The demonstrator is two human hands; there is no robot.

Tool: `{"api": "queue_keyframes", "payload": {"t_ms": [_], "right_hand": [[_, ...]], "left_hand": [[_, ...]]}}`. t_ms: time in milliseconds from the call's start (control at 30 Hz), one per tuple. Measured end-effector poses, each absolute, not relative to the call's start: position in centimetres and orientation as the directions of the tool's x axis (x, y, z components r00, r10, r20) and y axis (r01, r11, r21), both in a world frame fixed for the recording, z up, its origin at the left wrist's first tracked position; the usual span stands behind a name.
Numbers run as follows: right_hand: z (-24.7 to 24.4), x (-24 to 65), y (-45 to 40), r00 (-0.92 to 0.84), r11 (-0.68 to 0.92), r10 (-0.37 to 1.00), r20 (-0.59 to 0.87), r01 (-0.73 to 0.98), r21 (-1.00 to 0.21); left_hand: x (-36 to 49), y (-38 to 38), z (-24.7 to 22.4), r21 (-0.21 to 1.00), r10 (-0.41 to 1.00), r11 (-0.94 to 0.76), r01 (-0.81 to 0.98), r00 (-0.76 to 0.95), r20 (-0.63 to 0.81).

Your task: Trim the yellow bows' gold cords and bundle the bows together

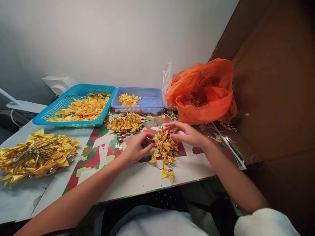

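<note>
A heap of yellow ribbon bows (165, 144) with small silver bells and gold ties lies in front of me, with several bows trailing toward the table's front edge. Beside the heap's left flank is my left hand (137, 147), its thumb and fingers apart and nothing visible between them. My right hand (188, 133) reaches over the heap from the right, fingers curved and touching the top bows. Between its thumb and fingers sits a thin dark tool (173, 132), too small to name. Another bundle of yellow bows (128, 122) lies behind my left hand, with loose silver bells (120, 136) in front.
A blue basket (104, 122) of bows and a lilac basket (154, 106) with fewer bows stand along the wall. An orange bag (206, 111) is at the back right, beside cardboard (275, 98). A large bow bundle (36, 155) lies far left.
</note>
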State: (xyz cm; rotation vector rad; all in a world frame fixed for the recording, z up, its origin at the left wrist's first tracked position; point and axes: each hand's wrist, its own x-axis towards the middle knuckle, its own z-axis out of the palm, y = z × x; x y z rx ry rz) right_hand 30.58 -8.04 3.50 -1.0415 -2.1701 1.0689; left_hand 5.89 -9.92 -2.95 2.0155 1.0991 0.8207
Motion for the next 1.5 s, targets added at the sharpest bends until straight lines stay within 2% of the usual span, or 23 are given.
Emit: {"api": "queue_keyframes", "payload": {"t_ms": [167, 233, 267, 333, 400, 467, 533, 633, 733, 867, 1000, 1100, 1233, 1500], "right_hand": [[2.7, 30.6, -6.2, -0.448, 0.389, 0.879, 0.163, 0.475, -0.789], [2.3, 30.5, -6.0, -0.452, 0.411, 0.872, 0.186, 0.474, -0.779], [2.1, 30.3, -6.1, -0.472, 0.427, 0.861, 0.193, 0.461, -0.778], [2.0, 29.9, -6.9, -0.577, 0.474, 0.795, 0.188, 0.398, -0.785], [1.9, 29.1, -8.2, -0.750, 0.541, 0.643, 0.156, 0.301, -0.785], [1.7, 28.3, -9.5, -0.866, 0.651, 0.491, 0.097, 0.291, -0.702], [1.4, 27.9, -10.2, -0.869, 0.702, 0.494, -0.022, 0.414, -0.579], [0.8, 28.0, -10.0, -0.790, 0.675, 0.610, -0.062, 0.559, -0.482], [0.6, 28.7, -9.3, -0.730, 0.634, 0.683, 0.004, 0.590, -0.499], [0.8, 28.9, -9.5, -0.671, 0.615, 0.725, 0.152, 0.533, -0.581], [0.6, 27.8, -10.3, -0.527, 0.622, 0.768, 0.364, 0.480, -0.619], [0.0, 27.0, -10.5, -0.460, 0.650, 0.754, 0.469, 0.419, -0.634], [-0.6, 26.8, -10.4, -0.445, 0.664, 0.735, 0.512, 0.316, -0.678], [-0.6, 26.9, -10.5, -0.406, 0.719, 0.688, 0.602, 0.266, -0.643]], "left_hand": [[5.7, -10.5, -2.4, 0.773, 0.883, -0.430, 0.467, 0.398, 0.250], [5.2, -10.7, -1.8, 0.716, 0.838, -0.510, 0.477, 0.464, 0.288], [5.0, -10.8, -1.5, 0.696, 0.768, -0.580, 0.424, 0.569, 0.294], [4.6, -10.9, -1.3, 0.672, 0.603, -0.674, 0.308, 0.754, 0.260], [4.5, -10.9, -1.4, 0.642, 0.531, -0.709, 0.292, 0.820, 0.212], [4.6, -10.9, -1.8, 0.622, 0.542, -0.712, 0.326, 0.818, 0.192], [4.8, -10.9, -2.2, 0.623, 0.580, -0.697, 0.355, 0.790, 0.199], [4.8, -10.8, -2.3, 0.667, 0.693, -0.615, 0.420, 0.692, 0.203], [4.8, -10.9, -2.2, 0.810, 0.820, -0.412, 0.417, 0.558, 0.129], [5.1, -11.0, -2.0, 0.978, 0.898, -0.073, 0.195, 0.439, -0.021], [5.6, -11.2, -1.7, 0.994, 0.904, 0.098, 0.042, 0.413, -0.106], [5.9, -11.4, -1.6, 0.987, 0.894, 0.159, -0.025, 0.427, -0.134], [6.0, -11.6, -1.6, 0.982, 0.894, 0.185, -0.048, 0.422, -0.148], [5.8, -11.8, -2.0, 0.993, 0.934, 0.062, -0.102, 0.355, -0.022]]}}
